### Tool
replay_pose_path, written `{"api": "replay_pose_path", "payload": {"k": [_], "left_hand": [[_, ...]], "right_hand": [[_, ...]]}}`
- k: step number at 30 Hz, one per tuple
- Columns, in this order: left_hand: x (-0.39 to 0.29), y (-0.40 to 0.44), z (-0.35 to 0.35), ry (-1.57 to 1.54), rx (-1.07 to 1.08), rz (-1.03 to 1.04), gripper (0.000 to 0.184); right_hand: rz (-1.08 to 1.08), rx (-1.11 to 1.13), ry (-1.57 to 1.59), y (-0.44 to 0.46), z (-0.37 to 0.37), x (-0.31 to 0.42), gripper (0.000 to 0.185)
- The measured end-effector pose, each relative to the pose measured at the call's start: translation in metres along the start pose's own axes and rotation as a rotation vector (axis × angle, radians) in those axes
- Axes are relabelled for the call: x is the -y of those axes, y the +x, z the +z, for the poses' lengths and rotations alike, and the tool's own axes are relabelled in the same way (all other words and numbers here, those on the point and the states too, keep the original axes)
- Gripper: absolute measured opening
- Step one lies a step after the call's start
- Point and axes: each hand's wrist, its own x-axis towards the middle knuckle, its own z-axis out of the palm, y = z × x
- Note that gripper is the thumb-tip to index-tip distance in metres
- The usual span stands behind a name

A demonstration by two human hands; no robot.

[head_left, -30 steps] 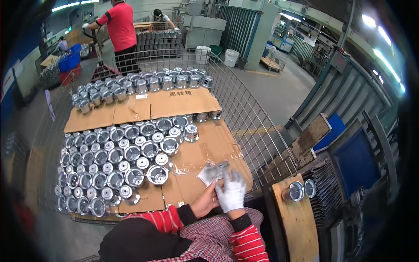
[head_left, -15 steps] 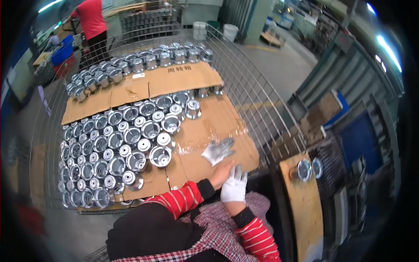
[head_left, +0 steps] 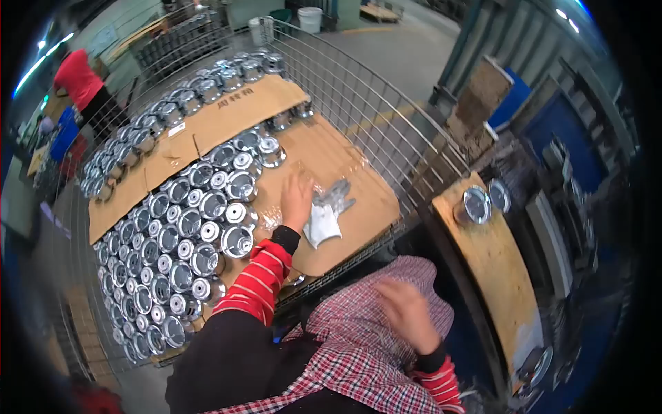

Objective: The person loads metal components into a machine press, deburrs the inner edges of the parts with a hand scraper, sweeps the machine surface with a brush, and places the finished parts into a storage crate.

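Observation:
My left hand (head_left: 297, 203) is bare and reaches over the cardboard sheet (head_left: 369, 200), fingers stretched out, holding nothing. Just to its right lies a white-and-grey work glove (head_left: 322, 225); whether a second one is under it I cannot tell. Bare as well, my right hand (head_left: 408, 314) is raised above the checked apron (head_left: 352, 303), slightly blurred, with its fingers extended and nothing in them. Left of my left hand, shiny metal cup-shaped parts (head_left: 168, 238) stand in close rows on the cardboard.
A wire cage (head_left: 386, 103) surrounds the load. More metal cups stand behind a raised cardboard strip (head_left: 200, 141). On my right, a wooden board (head_left: 493, 276) carries metal cups (head_left: 476, 205). A person in a red shirt (head_left: 78, 77) stands at the far left.
The white glove has come off my right hand, which has drawn back toward the apron. My left hand has moved forward onto the cardboard beside the glove. The view has turned.

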Motion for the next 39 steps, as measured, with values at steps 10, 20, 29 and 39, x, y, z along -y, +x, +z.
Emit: {"api": "replay_pose_path", "payload": {"k": [10, 20, 29, 39], "left_hand": [[-0.264, 0.042, -0.216, -0.903, -0.12, 0.818, 0.011], [-0.289, 0.029, -0.276, -0.754, 0.098, 1.123, 0.018], [-0.279, 0.002, -0.313, -0.365, 0.274, 0.289, 0.012], [-0.221, 0.027, -0.14, -0.643, 0.075, 0.236, 0.012]], "right_hand": [[-0.525, -0.472, 0.058, -0.035, -0.191, 0.155, 0.047], [-0.514, -0.633, 0.29, -0.041, -0.169, 0.134, 0.02], [-0.517, -0.807, 0.259, -0.008, -0.148, 0.112, 0.011], [0.194, -0.482, 0.915, 0.111, -0.032, -0.008, 0.024]]}}
